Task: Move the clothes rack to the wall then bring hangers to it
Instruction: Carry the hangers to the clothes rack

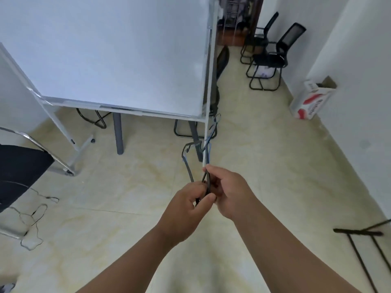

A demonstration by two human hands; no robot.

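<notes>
A bunch of thin dark and blue hangers [188,163] juts forward from my two hands, which meet at the centre of the view. My left hand [186,206] and my right hand [230,191] both grip the hangers' lower ends, fingers closed around them. The hooks point away from me, toward the whiteboard's lower right corner. Part of a black metal frame [364,242], possibly the clothes rack, shows at the lower right edge beside the white wall [359,81].
A large whiteboard on a wheeled stand [118,60] fills the upper left. Black chairs [273,56] stand at the back right, with a cardboard box [313,100] against the right wall. A chrome-framed chair [23,159] and loose cables [33,218] lie at left.
</notes>
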